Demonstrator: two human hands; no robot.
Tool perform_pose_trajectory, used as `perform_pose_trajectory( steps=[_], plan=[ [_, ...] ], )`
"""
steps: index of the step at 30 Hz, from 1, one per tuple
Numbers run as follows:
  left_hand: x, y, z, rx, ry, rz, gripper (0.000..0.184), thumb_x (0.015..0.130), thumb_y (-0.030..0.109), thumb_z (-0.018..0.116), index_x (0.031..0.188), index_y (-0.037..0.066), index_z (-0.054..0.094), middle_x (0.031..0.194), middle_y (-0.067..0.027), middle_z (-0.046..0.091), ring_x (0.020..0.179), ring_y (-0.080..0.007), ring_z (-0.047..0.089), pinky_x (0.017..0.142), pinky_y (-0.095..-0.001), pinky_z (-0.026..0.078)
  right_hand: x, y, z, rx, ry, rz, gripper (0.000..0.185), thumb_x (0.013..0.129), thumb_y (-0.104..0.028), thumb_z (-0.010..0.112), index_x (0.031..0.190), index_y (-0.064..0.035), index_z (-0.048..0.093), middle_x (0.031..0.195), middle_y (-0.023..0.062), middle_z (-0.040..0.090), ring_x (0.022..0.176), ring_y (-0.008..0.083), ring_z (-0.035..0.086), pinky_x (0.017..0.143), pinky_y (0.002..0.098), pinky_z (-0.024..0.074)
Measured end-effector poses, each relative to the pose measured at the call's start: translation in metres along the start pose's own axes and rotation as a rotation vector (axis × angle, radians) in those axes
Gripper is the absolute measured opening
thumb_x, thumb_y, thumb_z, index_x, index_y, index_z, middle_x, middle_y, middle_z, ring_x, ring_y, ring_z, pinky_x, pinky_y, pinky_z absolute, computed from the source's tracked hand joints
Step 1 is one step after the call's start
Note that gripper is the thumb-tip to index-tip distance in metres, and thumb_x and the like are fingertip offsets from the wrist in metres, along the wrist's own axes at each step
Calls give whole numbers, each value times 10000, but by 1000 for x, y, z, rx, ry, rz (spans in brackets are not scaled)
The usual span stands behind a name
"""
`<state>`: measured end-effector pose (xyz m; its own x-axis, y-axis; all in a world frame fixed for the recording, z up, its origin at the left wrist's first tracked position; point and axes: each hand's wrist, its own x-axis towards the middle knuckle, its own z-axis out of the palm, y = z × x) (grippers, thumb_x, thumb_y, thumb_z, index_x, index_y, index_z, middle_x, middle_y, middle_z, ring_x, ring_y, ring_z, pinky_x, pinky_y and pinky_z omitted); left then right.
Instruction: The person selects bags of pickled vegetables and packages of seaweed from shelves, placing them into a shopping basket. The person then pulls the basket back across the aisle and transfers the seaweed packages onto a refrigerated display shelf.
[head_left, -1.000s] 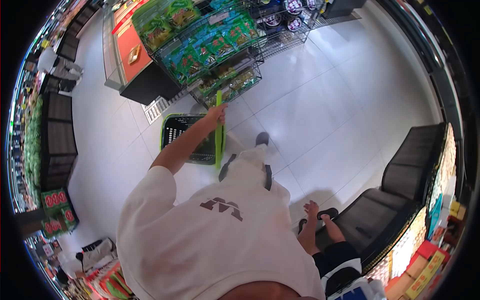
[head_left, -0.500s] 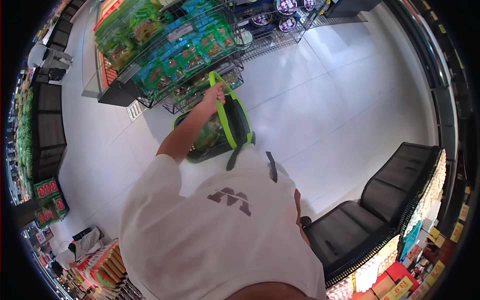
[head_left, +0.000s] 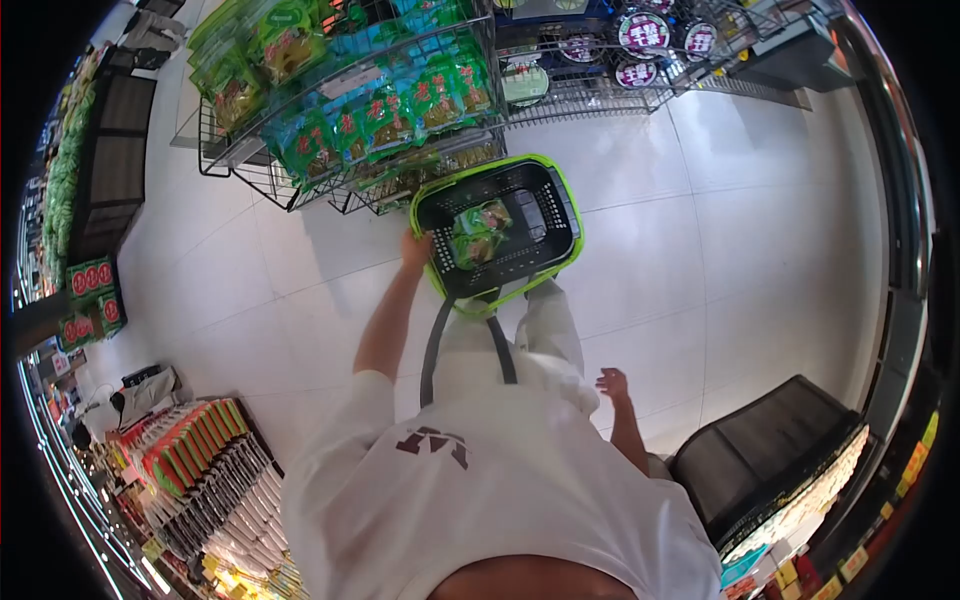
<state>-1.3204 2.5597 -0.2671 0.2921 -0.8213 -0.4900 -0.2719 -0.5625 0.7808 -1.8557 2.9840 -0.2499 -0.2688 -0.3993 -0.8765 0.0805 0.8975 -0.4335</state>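
A black shopping basket (head_left: 515, 262) with a bright green rim is in front of my legs, its inside facing up. In it lie green plastic food packets (head_left: 482, 232). My left hand (head_left: 416, 248) is at the basket's left side, closed on its edge, with some fingers hidden by the rim. Down by my right hip, my right hand (head_left: 613, 384) hangs free with its fingers loosely apart and nothing in them.
A wire rack (head_left: 340, 80) full of green and blue snack packets stands just beyond the basket. Round tubs (head_left: 640, 35) fill the rack to its right. A dark display stand (head_left: 765, 450) is close on my right, and packaged goods (head_left: 200, 450) are at the lower left.
My left hand has gone from the raised green handle to the basket's left side. The basket now shows its inside and sits further right. My right hand has come into view.
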Motion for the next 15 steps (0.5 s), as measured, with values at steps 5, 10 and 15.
perform_pose_trajectory(
  steps=[5,10,15],
  plan=[
    [21,-38,69,444,158,-145,348,891,234,644,1124,3,529,919,-228,671,887,-465,642,800,-521,519,112,-191,-33,-121,-7,-271,224,964,-238,607,1064,-39,628,813,73,665,675,144,642,580,272,499],
    [78,-79,110,760,73,-178,404,945,393,579,1168,61,523,1041,-248,652,965,-453,641,819,-551,503,198,-322,26,-345,19,-494,263,974,-246,587,1093,-14,620,786,115,686,712,194,672,693,328,533],
    [113,-128,142,581,-1,-159,526,942,404,591,1289,32,456,1164,-263,607,1101,-462,581,896,-546,472,251,-331,119,-174,-77,-539,215,962,-182,610,1098,-16,622,872,134,707,809,239,692,736,341,528]
  ],
)
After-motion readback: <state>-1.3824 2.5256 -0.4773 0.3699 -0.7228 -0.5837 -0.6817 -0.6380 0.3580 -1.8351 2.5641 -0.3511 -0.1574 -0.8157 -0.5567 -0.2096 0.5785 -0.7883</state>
